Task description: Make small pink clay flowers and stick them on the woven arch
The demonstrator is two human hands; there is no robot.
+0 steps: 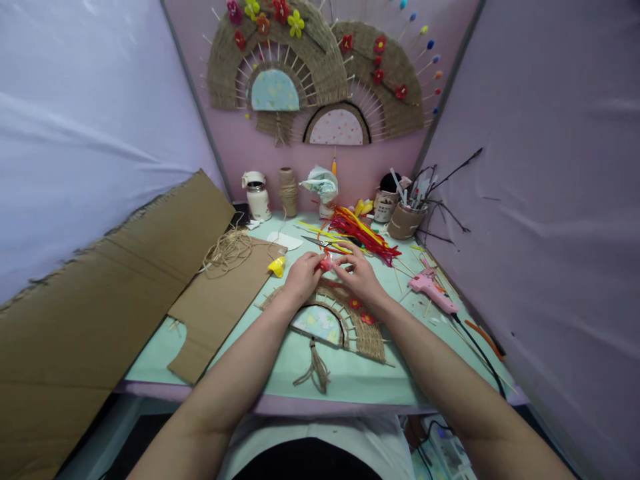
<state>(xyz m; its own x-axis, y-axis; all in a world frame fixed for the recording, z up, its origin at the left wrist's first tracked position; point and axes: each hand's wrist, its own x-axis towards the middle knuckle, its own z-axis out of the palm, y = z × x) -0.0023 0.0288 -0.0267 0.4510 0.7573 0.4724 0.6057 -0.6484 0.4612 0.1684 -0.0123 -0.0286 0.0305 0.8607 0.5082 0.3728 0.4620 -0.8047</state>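
Note:
My left hand [304, 273] pinches a small red piece [326, 265], which has a pale, shiny patch on it. At its right side my right hand [358, 272] has its thumb and fingertips drawn together; what lies between them is too small to make out. Just below both hands lies a woven twine fan [369, 339], with small red flowers [367, 319] on it and a twine tassel [318, 371] hanging toward me. Part of the fan is hidden under my hands and forearms. Scissors [315, 241] lie just beyond my fingers, and a yellow piece [277, 267] is left of my left hand.
Red, orange and yellow fuzzy stems [367, 237] are heaped behind my hands. A pink glue gun [433, 292] with a black cord lies right. Cardboard [230, 293] and loose twine [227, 252] are left. A container with twigs [406, 221] and a twine spool [288, 192] stand at the back.

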